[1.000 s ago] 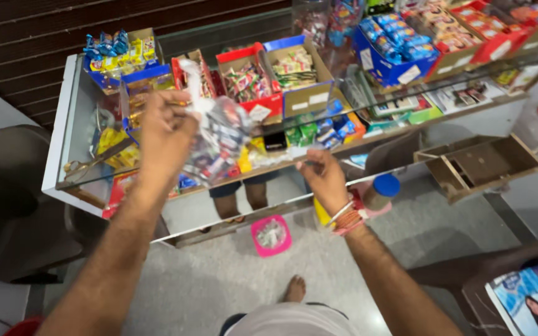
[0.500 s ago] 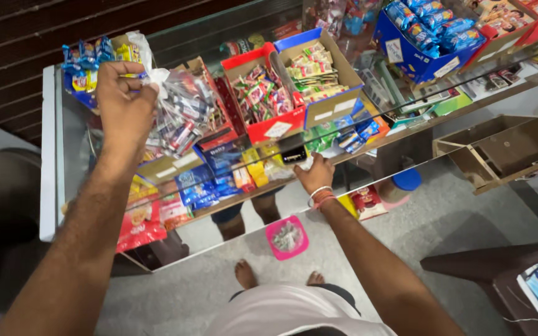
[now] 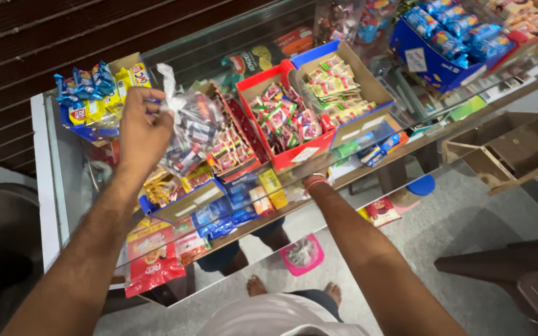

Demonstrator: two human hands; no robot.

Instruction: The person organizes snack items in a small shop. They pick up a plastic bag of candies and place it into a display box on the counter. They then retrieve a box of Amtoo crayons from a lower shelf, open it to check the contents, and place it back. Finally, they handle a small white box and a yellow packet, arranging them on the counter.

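even, bright daylight-like light, no single source visible. colours saturated, packets vivid. glass counter top shows pale glare along left rim and mirror-like reflections of floor and legs lower down. soft shadow under left hand, darker shade at far left and bottom-left corner. clear plastic bag catches small white highlights. slight motion blur on bag and on fingers. wide-angle bend at edges: counter lines curve, wooden box at right stretched. near forearms soft, out of focus.
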